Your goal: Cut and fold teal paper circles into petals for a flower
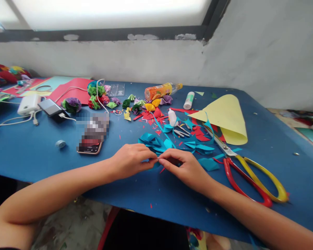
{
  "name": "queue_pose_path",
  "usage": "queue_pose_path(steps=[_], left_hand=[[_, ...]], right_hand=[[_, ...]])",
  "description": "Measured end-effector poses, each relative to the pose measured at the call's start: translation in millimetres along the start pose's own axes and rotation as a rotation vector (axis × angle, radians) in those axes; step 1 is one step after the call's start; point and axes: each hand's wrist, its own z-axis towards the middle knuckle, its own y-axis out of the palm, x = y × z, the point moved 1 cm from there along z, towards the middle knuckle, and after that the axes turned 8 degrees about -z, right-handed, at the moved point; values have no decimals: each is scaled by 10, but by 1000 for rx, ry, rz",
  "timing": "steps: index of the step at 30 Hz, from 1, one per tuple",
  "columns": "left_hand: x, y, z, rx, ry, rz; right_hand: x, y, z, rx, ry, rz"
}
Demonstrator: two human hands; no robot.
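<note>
Both hands meet fingertip to fingertip over the near middle of the table. My left hand [133, 160] is closed in a pinch, and my right hand [184, 166] pinches against it from the other side. Whatever lies between the fingertips is too small to make out. Just behind the hands lie folded blue paper pieces [152, 141], with more blue pieces [202, 148] to the right. Scissors [225, 149] with one red and one yellow handle lie right of my right hand. A small white glue bottle [172, 117] stands or leans behind the blue paper.
A blurred phone [90, 149] and a tape roll [60, 144] lie left. Behind are an orange bottle [159, 91], a glue stick [189, 100], coloured paper flowers [71, 105] and red scraps [156, 114]. Curled yellow paper [228, 116] is at right; cables and a power bank [28, 104] are far left.
</note>
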Motion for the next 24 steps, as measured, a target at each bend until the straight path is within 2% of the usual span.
queue_pose_path(steps=[3,8,12,18,24], left_hand=[[21,-17,7,-10,-73,-46],[46,-24,10,-99,-396,-265],[47,-10,13,-124,-520,-380],[25,10,-2,-120,-429,-322],[11,16,-30,-74,-215,-199]], right_hand=[[0,-7,1,14,-15,7],[13,-11,-1,34,-73,-21],[21,-13,-12,48,-120,-68],[54,6,-24,62,-181,-91],[64,-9,-13,47,-195,-66]])
